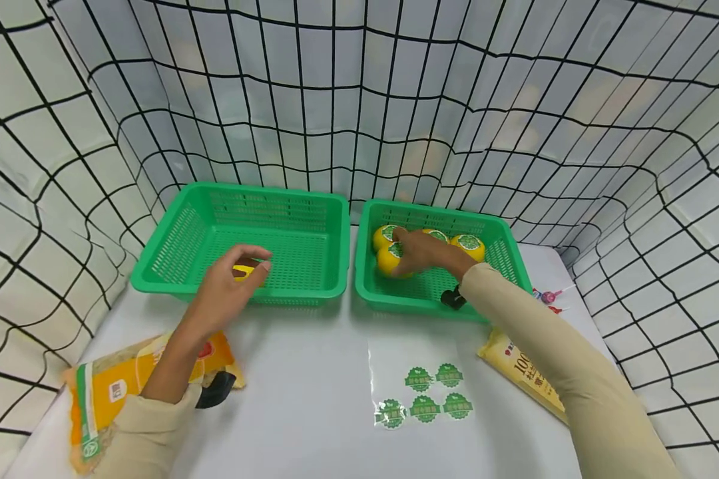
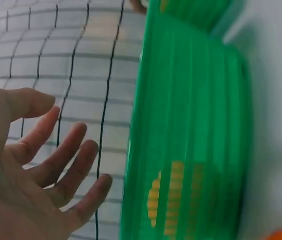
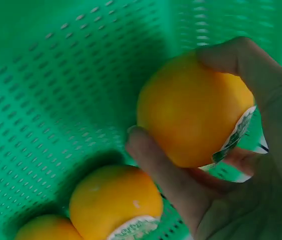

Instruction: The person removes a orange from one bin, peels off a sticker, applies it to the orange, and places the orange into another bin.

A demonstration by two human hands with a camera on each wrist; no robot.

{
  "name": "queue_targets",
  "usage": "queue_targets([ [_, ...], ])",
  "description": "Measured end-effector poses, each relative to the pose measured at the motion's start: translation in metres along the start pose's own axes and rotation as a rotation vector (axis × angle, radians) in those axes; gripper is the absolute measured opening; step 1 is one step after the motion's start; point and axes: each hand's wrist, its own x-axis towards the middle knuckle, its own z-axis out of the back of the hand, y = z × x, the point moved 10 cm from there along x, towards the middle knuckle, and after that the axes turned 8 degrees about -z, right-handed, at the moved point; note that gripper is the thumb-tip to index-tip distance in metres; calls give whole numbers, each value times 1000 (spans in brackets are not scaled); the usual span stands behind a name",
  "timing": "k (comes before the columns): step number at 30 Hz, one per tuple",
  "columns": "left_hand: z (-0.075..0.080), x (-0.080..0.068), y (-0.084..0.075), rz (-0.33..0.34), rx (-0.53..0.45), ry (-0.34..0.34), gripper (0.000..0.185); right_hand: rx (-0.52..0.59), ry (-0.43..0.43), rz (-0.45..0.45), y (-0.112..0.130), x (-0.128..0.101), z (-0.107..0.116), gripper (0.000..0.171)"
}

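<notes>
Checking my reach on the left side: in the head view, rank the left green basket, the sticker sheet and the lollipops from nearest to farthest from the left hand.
1. left green basket: directly under the left hand.
2. sticker sheet: table centre, toward the right.
3. lollipops: far right edge.

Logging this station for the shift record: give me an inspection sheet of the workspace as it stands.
Surface: white table.
Job's things: right basket holds stickered oranges; left basket holds one yellow thing, mostly hidden; sticker sheet with five green stickers lies in front.
Clutter: orange packet front left, yellow packet right, lollipops beside the right basket.
Hands: left hand open over the left basket; right hand grips an orange in the right basket.
Cables: nothing seen.
Surroundings: white sheeting with black netting.
</notes>
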Motion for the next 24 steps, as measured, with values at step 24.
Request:
queue_targets([
  [24,-4,53,96,237,385,610,57,-203,-94,17,-12,-22,-2,88],
])
